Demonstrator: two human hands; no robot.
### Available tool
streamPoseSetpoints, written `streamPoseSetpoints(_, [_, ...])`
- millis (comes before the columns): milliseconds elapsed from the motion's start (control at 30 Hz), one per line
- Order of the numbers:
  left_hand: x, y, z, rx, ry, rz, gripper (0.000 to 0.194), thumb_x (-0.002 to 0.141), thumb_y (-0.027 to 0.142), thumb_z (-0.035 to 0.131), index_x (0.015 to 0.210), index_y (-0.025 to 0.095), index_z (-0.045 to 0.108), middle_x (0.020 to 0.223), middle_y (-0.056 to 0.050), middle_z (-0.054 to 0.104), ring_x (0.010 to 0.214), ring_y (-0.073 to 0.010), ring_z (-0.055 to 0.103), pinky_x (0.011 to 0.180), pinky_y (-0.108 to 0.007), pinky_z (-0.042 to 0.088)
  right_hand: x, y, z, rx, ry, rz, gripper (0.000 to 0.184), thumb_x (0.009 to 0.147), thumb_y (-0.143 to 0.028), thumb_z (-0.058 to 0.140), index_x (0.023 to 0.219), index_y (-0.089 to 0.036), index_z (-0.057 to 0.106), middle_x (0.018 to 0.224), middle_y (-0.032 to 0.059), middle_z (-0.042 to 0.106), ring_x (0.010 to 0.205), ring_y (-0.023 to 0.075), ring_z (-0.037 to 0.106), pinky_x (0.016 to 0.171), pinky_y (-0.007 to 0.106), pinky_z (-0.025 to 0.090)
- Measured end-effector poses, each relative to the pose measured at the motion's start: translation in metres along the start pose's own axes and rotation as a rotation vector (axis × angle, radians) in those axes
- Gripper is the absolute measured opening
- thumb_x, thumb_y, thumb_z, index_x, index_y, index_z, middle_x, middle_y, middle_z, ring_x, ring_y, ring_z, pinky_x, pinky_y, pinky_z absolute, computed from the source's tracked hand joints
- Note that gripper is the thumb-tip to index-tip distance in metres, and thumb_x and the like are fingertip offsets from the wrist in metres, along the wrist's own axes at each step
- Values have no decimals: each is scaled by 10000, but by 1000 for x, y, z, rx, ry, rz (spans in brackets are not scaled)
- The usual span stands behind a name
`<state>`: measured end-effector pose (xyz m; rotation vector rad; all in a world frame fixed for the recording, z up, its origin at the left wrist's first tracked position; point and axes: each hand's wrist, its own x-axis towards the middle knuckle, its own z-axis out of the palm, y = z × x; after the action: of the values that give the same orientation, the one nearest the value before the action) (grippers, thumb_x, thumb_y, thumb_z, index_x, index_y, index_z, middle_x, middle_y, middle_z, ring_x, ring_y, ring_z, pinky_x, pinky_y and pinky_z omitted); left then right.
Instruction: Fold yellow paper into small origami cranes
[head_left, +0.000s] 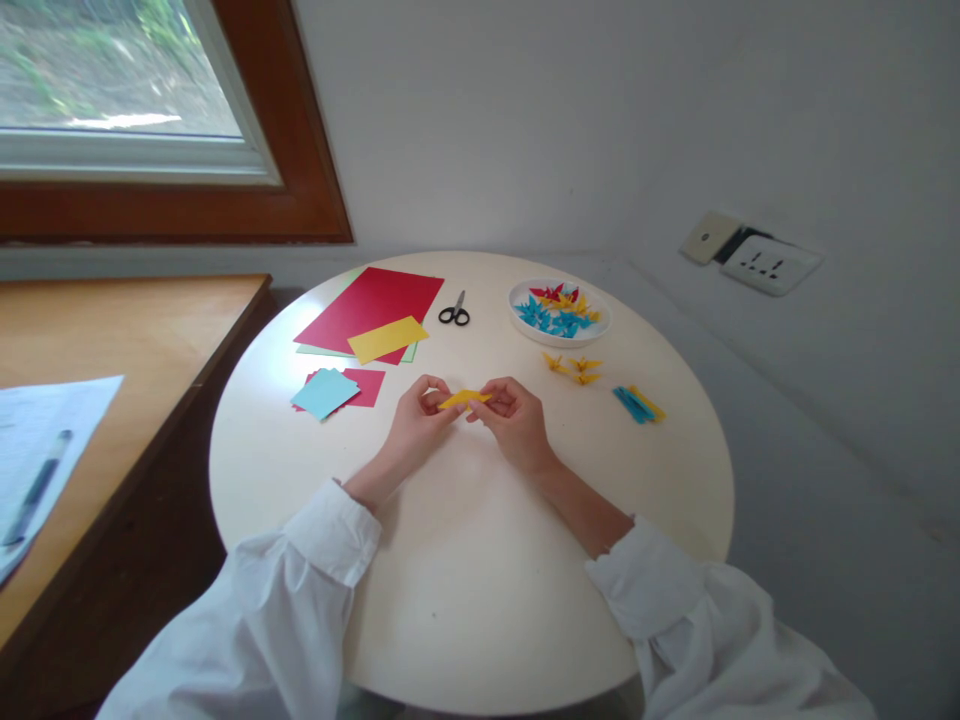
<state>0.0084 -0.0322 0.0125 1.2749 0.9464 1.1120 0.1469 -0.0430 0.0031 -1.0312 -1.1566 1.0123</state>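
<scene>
A small folded piece of yellow paper is pinched between my two hands above the middle of the round white table. My left hand grips its left end, thumb and fingers closed. At its right end my right hand holds it the same way, also closed. Several small yellow paper cranes rest on the table to the right of my hands. Behind them, a white dish holds red, yellow and blue folded cranes. Blue and yellow paper strips lie farther right.
Black-handled scissors lie beyond my hands. Left of them is a red sheet with a yellow paper piece on it. Light blue squares overlap red ones nearer me. A wooden desk stands at the left, a wall behind.
</scene>
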Motion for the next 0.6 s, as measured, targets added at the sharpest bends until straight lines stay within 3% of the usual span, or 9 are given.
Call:
streamPoseSetpoints(300, [1, -2, -2, -33, 10, -7, 290, 646, 265, 699, 732, 195, 431, 578, 82, 445, 514, -62, 457, 484, -183, 323, 1, 0, -1, 2, -18, 56, 319, 603, -343, 718, 815, -192, 533, 591, -44, 627, 505, 128, 637, 448, 203, 429])
streamPoseSetpoints(467, [1, 3, 0, -18, 65, 8, 339, 600, 220, 700, 640, 193, 365, 561, 93, 372, 480, -46, 363, 470, -187, 290, 2, 2, -1, 15, -26, 68, 361, 602, -341, 720, 880, -200, 538, 637, -42, 646, 516, 123, 633, 516, 237, 484])
streamPoseSetpoints(600, [1, 2, -2, -30, 72, 2, 335, 601, 210, 700, 654, 196, 370, 557, 95, 384, 479, -46, 374, 465, -183, 284, 2, 3, -1, 33, -36, 33, 329, 625, -337, 704, 884, -199, 556, 620, -46, 634, 550, 121, 630, 590, 267, 516])
